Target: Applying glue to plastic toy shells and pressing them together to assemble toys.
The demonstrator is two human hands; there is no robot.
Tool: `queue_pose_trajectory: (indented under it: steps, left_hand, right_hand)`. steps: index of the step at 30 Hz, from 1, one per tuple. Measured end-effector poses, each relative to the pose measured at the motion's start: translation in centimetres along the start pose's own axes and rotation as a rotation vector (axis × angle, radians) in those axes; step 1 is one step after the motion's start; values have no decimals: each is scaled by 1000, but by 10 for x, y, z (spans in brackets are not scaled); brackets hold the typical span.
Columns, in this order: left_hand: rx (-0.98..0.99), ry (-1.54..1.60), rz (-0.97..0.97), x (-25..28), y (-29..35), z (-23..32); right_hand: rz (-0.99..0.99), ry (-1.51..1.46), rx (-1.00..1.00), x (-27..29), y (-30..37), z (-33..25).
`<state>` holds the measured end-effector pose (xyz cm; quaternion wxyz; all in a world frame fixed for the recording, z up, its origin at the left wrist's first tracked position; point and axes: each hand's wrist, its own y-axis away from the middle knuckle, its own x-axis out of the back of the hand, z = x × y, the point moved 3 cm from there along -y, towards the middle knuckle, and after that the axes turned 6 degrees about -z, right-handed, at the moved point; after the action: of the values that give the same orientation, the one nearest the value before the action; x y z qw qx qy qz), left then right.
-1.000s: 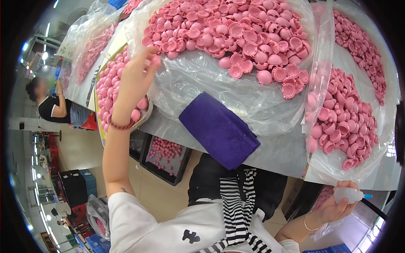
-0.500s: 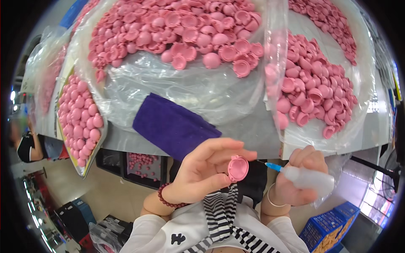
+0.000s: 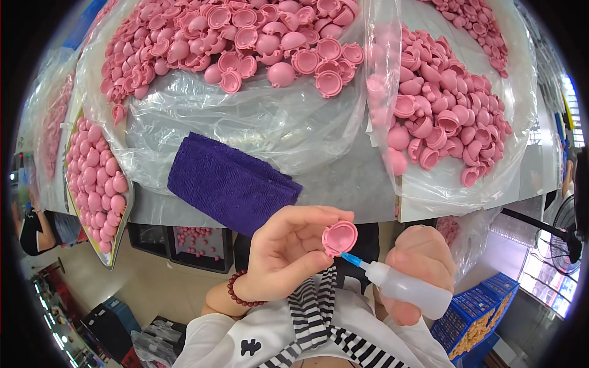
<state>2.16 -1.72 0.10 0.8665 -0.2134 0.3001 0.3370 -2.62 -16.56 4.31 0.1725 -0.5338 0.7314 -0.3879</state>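
Observation:
My left hand (image 3: pixel 282 254) pinches a small pink plastic half-shell (image 3: pixel 340 238) between thumb and fingers, its hollow side turned toward me. In my right hand (image 3: pixel 423 260) is a translucent white squeeze bottle (image 3: pixel 408 288), gripped in closed fingers and tilted up to the left. The bottle's blue tapered nozzle (image 3: pixel 352 259) points at the lower rim of the half-shell; the tip looks to be at or touching that rim. A folded purple cloth (image 3: pixel 230 181) lies on the grey table (image 3: pixel 343 199) just beyond my left hand.
Piles of pink half-shells (image 3: pixel 245 37) lie on clear plastic sheeting (image 3: pixel 245 122), with another pile (image 3: pixel 454 116) at right. A tray of closed pink balls (image 3: pixel 95 190) stands at left. Below the table edge are a black bin (image 3: pixel 199 248) and blue crates (image 3: pixel 472 316). A fan (image 3: pixel 564 230) stands far right.
My right hand has brought the bottle left, so its nozzle now meets the half-shell's lower rim. The left hand still holds the half-shell. The whole view has shifted slightly.

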Motion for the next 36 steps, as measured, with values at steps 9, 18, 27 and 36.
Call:
queue_pose_trajectory:
  steps: [9,18,27,36]
  left_hand:
    - [-6,-9,-28,1,-2,0]
    - [-5,-7,-28,2,0,-1]
    - [-35,-110,-2,1,-1,4]
    - [-132,-542,85,0,1,11]
  right_hand:
    - [-63,79,72,-1,-4,1]
    - [-63,125,82,-3,-3,2]
    - [-48,147,91,-4,-4,4]
    - [-32,72,-18,1,0,3]
